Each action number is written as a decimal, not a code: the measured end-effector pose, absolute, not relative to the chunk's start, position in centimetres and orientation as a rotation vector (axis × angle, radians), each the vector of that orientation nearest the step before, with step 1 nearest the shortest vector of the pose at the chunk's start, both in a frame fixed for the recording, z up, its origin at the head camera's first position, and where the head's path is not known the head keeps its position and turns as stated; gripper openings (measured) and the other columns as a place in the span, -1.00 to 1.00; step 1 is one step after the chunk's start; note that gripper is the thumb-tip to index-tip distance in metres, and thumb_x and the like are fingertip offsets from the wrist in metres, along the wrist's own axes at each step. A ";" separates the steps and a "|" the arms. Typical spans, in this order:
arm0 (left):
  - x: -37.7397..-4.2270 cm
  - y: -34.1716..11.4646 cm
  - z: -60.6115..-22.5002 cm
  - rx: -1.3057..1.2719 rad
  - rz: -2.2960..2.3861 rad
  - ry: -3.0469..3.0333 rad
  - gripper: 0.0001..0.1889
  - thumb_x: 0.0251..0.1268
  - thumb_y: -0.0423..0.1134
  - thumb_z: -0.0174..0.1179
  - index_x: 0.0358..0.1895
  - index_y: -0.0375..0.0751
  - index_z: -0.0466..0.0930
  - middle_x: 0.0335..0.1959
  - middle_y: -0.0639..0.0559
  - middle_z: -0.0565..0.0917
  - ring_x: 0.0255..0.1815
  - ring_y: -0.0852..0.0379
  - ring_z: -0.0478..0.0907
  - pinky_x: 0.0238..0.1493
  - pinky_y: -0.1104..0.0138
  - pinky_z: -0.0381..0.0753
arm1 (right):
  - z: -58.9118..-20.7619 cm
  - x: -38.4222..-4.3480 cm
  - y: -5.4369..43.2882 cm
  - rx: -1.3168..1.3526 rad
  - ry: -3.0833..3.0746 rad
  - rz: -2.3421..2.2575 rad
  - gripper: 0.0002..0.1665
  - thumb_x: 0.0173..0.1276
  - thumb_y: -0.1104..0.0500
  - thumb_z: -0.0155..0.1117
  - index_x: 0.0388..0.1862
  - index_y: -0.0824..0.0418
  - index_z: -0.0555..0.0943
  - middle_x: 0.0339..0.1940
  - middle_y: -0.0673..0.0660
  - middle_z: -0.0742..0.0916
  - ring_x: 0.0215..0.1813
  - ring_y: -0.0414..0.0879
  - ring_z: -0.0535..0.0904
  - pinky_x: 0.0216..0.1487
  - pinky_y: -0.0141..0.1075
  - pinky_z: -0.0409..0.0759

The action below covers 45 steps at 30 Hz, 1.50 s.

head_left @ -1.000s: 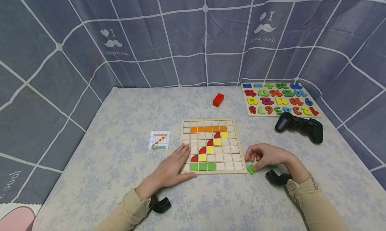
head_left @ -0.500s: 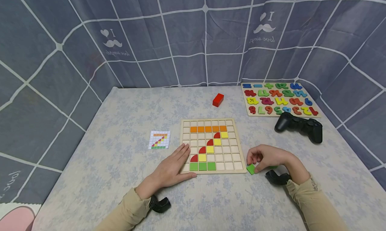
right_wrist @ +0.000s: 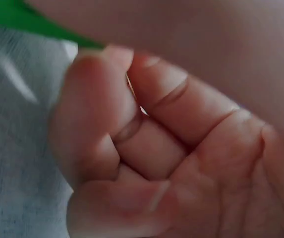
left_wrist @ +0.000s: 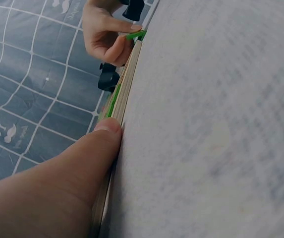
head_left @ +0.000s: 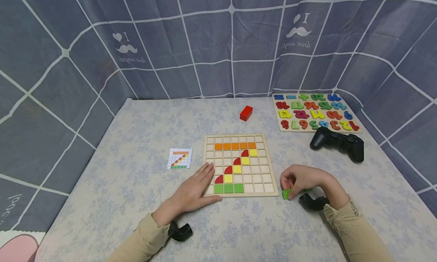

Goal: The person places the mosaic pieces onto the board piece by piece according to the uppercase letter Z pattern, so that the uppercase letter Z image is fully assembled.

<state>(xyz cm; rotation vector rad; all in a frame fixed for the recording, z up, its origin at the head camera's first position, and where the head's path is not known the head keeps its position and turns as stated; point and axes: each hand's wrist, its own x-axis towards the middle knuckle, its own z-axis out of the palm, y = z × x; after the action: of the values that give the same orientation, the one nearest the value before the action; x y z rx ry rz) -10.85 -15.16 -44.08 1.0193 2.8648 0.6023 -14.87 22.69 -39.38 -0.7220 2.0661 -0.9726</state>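
Observation:
My left hand [head_left: 192,190] lies flat with straight fingers over the left edge of the wooden grid board [head_left: 257,178]; its thumb [left_wrist: 77,168] presses the near rim. Just right of the board, my right hand [head_left: 303,178] pinches a green square tile [head_left: 285,194] between thumb and curled fingers. The tile [left_wrist: 136,34] shows tilted up in the left wrist view. In the board sit a row of orange squares [head_left: 235,146], a diagonal of red quarter-circles [head_left: 228,170] and yellow squares [head_left: 237,169], and 3 green squares [head_left: 228,188] along the bottom.
A pattern card [head_left: 179,158] lies left of the board. Behind it is a red block [head_left: 246,113]. At the back right are a number puzzle board [head_left: 315,112] and a black game controller [head_left: 338,143]. More green [head_left: 308,189] shows partly hidden behind my right hand.
The green tile, lying flat beside the board before, is now tilted up in my right fingers. My right hand has shifted slightly toward me; the left stays in place.

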 end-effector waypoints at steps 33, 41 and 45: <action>-10.9 -15.1 -44.2 1.018 0.582 2.871 -0.04 0.24 0.35 -0.02 0.45 -0.35 0.01 0.49 -0.12 -0.01 0.50 0.03 -0.17 0.44 0.19 0.07 | -40.0 -14.4 15.7 -0.868 2.433 -0.997 -0.82 0.08 0.20 0.47 -0.30 0.06 0.71 -0.43 -0.04 0.57 -0.41 -0.23 0.44 -0.41 -0.39 0.49; -10.9 -15.1 -44.2 1.016 0.593 2.868 -0.04 0.23 0.34 0.00 0.45 -0.34 0.00 0.49 -0.12 -0.01 0.50 0.02 -0.16 0.44 0.18 0.08 | -39.6 -14.7 19.2 -0.790 2.312 -1.084 -0.70 0.15 0.17 0.42 -0.12 0.19 0.64 -0.43 -0.03 0.62 -0.40 -0.17 0.50 -0.42 -0.38 0.52; -11.0 -15.2 -44.2 1.020 0.597 2.868 -0.04 0.23 0.34 0.01 0.45 -0.34 0.00 0.49 -0.13 0.00 0.50 0.01 -0.15 0.44 0.18 0.08 | -39.9 -14.8 20.9 -0.760 2.259 -1.136 -0.65 0.15 0.20 0.41 -0.07 0.26 0.61 -0.37 0.07 0.65 -0.38 -0.15 0.53 -0.41 -0.37 0.54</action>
<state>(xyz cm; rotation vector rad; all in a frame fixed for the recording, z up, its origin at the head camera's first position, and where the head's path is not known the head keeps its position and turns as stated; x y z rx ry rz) -10.96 -15.16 -44.24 1.0201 2.8680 0.5970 -14.77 20.89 -39.89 -0.7602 2.2589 -1.1359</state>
